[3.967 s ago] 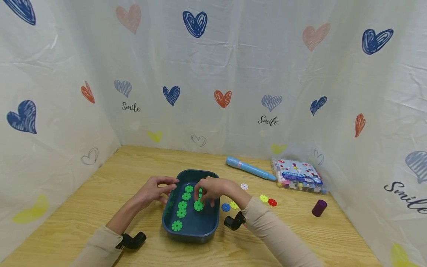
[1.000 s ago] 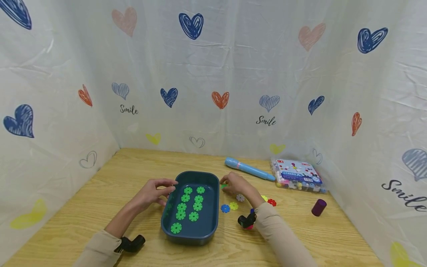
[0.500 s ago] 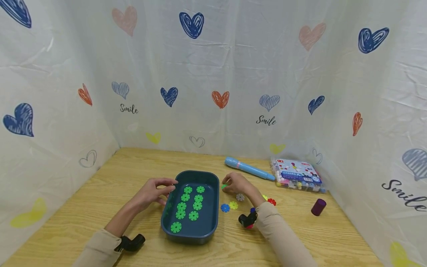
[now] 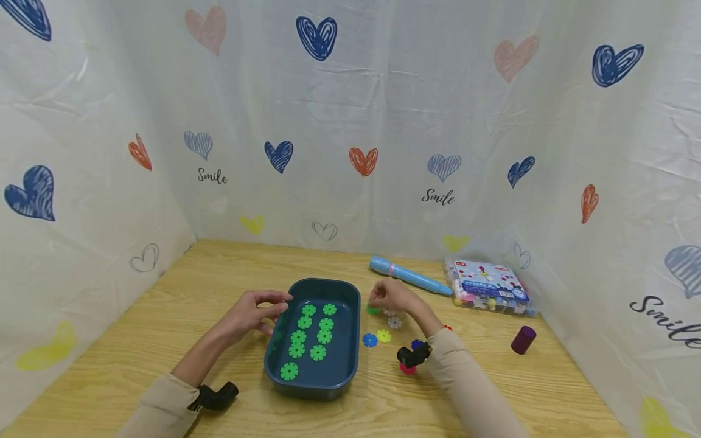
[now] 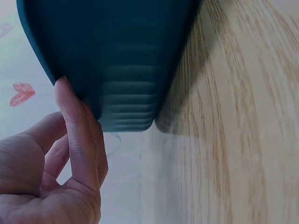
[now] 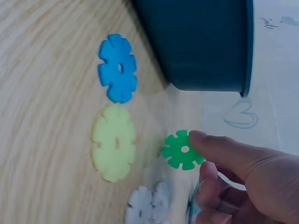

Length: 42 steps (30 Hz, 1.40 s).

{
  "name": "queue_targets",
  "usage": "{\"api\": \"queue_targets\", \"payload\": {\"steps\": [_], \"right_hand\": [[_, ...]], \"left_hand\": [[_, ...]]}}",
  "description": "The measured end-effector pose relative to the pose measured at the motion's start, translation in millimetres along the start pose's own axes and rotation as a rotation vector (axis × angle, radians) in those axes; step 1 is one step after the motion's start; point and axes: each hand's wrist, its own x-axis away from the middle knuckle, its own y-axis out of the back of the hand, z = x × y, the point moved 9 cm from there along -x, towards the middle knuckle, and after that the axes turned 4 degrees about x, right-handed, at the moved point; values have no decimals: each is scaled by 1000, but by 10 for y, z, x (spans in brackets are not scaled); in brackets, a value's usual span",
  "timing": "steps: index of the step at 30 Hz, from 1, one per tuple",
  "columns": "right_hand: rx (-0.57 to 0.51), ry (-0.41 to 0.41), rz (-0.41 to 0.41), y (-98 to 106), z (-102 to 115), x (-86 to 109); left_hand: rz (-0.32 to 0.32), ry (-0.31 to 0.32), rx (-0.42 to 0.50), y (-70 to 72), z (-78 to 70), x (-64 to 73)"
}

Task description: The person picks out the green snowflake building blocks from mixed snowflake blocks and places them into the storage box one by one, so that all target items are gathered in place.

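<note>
A deep dark-blue plastic tub [image 4: 312, 392] stands on the wooden table, with several green notched discs [image 4: 289, 371] lying in two rough rows on its floor. My left hand [image 4: 249, 317] holds the tub's left rim, fingertips right at the edge in the left wrist view. To the right of the tub, my right hand [image 4: 395, 295] pinches another green notched disc [image 6: 176, 150] between thumb and fingers, close over the table. Near that hand lie a blue disc [image 4: 370, 340], a yellow disc [image 4: 384, 336] and white discs [image 4: 394, 323].
A dark-blue disc [image 4: 418, 344] and a pink-red disc [image 4: 408, 368] lie by the right wrist's black camera mount [image 4: 413, 354]. Behind are a light-blue marker-shaped tube [image 4: 411, 277] and a clear box of beads [image 4: 490, 289]. A purple cylinder [image 4: 523, 340] stands at the right.
Four seconds ago my right hand was inside the tub over the green discs. It is now outside, at the right, with another green disc, shifted slightly rightward since half a second ago. My left hand stays put.
</note>
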Motion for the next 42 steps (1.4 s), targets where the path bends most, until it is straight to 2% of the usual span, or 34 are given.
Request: {"api": "queue_targets", "payload": {"steps": [2, 4, 9, 15, 21, 26, 33, 42], "right_hand": [[3, 31, 10, 34, 20, 9], [5, 29, 15, 72, 35, 23], [-34, -14, 26, 166, 128, 49], [-21, 50, 25, 294, 411, 76], [-12, 111, 47, 300, 728, 86], [-25, 151, 83, 230, 925, 80], [-45, 213, 217, 24, 1104, 87], [-62, 279, 341, -235, 1314, 94]], "left_hand": [[1, -1, -2, 0, -2, 2], [2, -1, -2, 1, -2, 4], [3, 2, 3, -1, -2, 4], [-1, 8, 4, 6, -1, -11], [1, 7, -3, 8, 1, -16], [4, 5, 1, 8, 5, -13], [2, 5, 1, 8, 5, -13], [6, 5, 1, 6, 10, -12]]}}
